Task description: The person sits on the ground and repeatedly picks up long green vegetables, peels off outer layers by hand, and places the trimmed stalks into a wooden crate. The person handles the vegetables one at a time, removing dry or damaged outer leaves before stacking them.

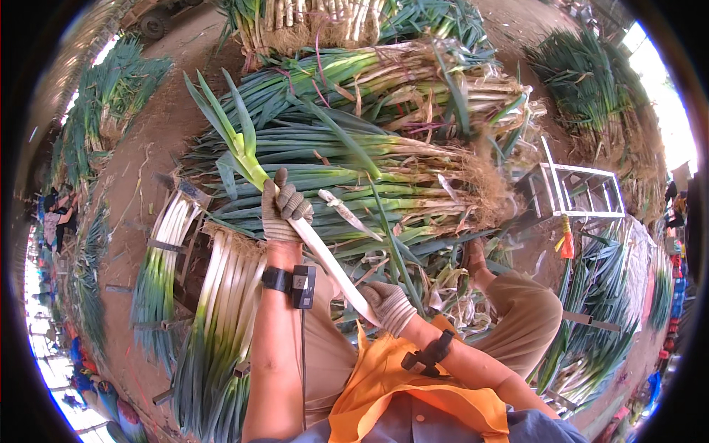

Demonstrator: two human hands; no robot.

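Observation:
A long green onion [326,256] runs slantwise in front of me, green leaves at the upper left and a bare white shaft toward my lap. Around its middle my gloved left hand [286,205] is closed. My gloved right hand [387,304], fingers curled, is at the low white end and appears to grip it. Beyond both hands lies a large heap of unpeeled green onions [332,173], leaves leftward and brown roots rightward. A narrow pale, blade-shaped thing [350,215] shows over the heap; whether it is a knife or a peeled strip is unclear.
Clean white-stemmed onions lie bundled in a metal rack [193,193] at my left. A metal frame stool [581,193] stands to the right, near another onion pile [602,277]. Peeled leaf scraps [450,295] lie by my foot. More bundles stand farther off; a person [55,221] is at far left.

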